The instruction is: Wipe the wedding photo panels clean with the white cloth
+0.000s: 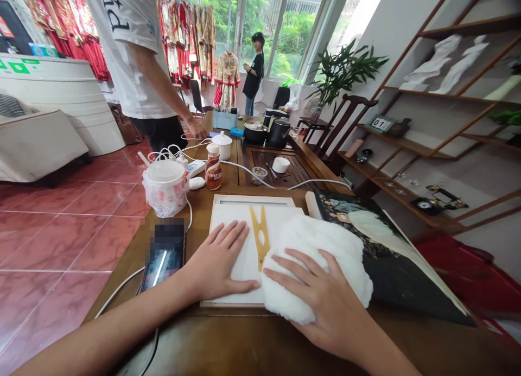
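My left hand (222,262) lies flat with its fingers stretched out on the left side of a white board (238,213) in a pale wooden frame. Under my right hand (311,284) is a folded white fluffy cloth (337,246), which covers the right part of the board. The right fingers are spread over the cloth and rest on it. Between the hands lies a flat yellow tool (254,232) with a forked end and an oval hole. Its near end reaches the edge of the cloth.
Left of the frame are a phone (165,256) and a bagged tub (165,186) with cables. A Nescafé bottle (214,169), lidded white cup (222,145) and tea tray (256,159) stand beyond. A large photo print (391,251) lies right. Two people (134,56) stand farther off.
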`<state>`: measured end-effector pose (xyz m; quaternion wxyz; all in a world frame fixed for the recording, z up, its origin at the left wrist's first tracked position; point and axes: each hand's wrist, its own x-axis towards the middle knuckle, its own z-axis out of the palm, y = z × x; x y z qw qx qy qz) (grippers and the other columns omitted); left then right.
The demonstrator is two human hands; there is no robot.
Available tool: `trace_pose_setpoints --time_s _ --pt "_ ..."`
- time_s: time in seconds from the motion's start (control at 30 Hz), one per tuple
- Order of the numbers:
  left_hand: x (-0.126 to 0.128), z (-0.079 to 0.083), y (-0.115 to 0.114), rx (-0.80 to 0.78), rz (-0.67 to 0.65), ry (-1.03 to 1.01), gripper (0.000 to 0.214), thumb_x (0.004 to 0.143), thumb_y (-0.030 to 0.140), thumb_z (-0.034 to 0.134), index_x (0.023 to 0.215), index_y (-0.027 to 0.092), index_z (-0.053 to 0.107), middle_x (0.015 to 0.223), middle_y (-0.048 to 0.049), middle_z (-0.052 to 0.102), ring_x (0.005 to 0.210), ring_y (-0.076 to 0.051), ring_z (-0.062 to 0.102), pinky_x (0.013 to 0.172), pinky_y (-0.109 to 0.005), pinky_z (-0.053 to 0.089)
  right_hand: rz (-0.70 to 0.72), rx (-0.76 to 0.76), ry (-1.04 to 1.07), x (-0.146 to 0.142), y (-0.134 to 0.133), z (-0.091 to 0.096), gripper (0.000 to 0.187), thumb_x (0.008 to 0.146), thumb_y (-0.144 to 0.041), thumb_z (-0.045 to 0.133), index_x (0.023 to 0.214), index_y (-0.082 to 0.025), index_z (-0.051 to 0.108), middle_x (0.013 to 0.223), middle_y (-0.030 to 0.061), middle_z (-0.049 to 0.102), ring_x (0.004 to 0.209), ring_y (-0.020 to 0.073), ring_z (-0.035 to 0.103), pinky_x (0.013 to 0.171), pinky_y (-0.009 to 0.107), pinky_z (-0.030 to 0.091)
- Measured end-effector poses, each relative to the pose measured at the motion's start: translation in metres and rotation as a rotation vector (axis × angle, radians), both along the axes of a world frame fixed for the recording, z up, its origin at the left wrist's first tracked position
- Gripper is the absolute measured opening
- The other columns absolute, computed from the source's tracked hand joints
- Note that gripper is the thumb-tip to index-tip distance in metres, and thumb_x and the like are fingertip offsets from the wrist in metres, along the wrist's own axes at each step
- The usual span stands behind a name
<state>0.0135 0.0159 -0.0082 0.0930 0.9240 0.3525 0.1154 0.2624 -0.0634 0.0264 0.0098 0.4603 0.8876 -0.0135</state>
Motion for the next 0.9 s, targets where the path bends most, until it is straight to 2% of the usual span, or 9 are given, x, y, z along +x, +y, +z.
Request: trace_pose_setpoints --time_s 0.17,0.3,0.43,0.53,0.6,0.73,0.9 --pt "0.000 -0.001 0.000 0.005 -0.001 0.000 0.102 0.079 0.082 0.032 0.151 0.011 0.017 0.156 -0.0121 0.017 0.144 -0.030 0.012 0.117 -0.047 0.012 -0.023 0.039 0.023 -0.003 0.017 0.003 0.059 0.082 -0.038 0.051 0.139 -0.040 0.037 0.145 0.0004 0.043 0.130 0.0328 0.037 0.097 0.059 0.018" --pt "0.000 -0.001 0.000 0.013 0.005 -0.010 0.099 0.080 0.081 0.032 0.151 0.013 0.016 0.156 -0.0107 0.016 0.144 -0.029 0.012 0.118 -0.044 0.011 -0.045 0.082 0.058 -0.005 0.035 0.001 0.048 0.087 -0.048 0.047 0.134 -0.037 0.045 0.142 0.0016 0.047 0.128 0.0320 0.039 0.097 0.059 0.019" --pt "-0.001 -0.002 0.000 0.024 0.016 -0.010 0.100 0.080 0.081 0.032 0.151 0.013 0.017 0.156 -0.0104 0.017 0.144 -0.028 0.013 0.118 -0.043 0.012 -0.077 0.112 0.103 -0.007 0.045 0.000 0.045 0.090 -0.055 0.043 0.131 -0.039 0.048 0.138 0.0009 0.052 0.126 0.0307 0.042 0.097 0.058 0.020" --pt "0.000 0.000 -0.003 0.057 0.041 0.001 0.097 0.081 0.081 0.031 0.151 0.015 0.018 0.156 -0.0107 0.019 0.143 -0.029 0.017 0.117 -0.049 0.011 -0.078 0.128 0.109 -0.007 0.045 -0.001 0.045 0.090 -0.055 0.043 0.131 -0.038 0.049 0.137 0.0018 0.052 0.126 0.0312 0.043 0.097 0.059 0.021" --pt "0.002 0.002 -0.007 0.102 0.100 0.010 0.091 0.083 0.078 0.031 0.151 0.018 0.020 0.155 -0.0113 0.022 0.142 -0.032 0.019 0.114 -0.057 0.010 -0.071 0.131 0.109 -0.006 0.045 -0.002 0.045 0.089 -0.052 0.045 0.131 -0.037 0.049 0.137 0.0019 0.052 0.126 0.0313 0.042 0.097 0.059 0.021" --pt "0.004 0.003 -0.012 0.176 0.315 0.020 0.079 0.088 0.071 0.030 0.150 0.023 0.024 0.154 -0.0121 0.026 0.138 -0.038 0.027 0.107 -0.069 0.013 -0.061 0.117 0.107 -0.005 0.044 -0.002 0.045 0.089 -0.052 0.046 0.132 -0.038 0.048 0.137 0.0012 0.052 0.127 0.0311 0.042 0.097 0.059 0.022" --pt "-0.004 0.002 -0.001 0.147 0.528 0.068 0.072 0.091 0.067 0.026 0.150 0.026 0.021 0.155 -0.0121 0.022 0.136 -0.041 0.028 0.095 -0.077 0.023 -0.067 0.112 0.102 -0.006 0.044 0.000 0.045 0.090 -0.057 0.042 0.131 -0.038 0.048 0.138 0.0006 0.052 0.127 0.0310 0.041 0.097 0.061 0.022"
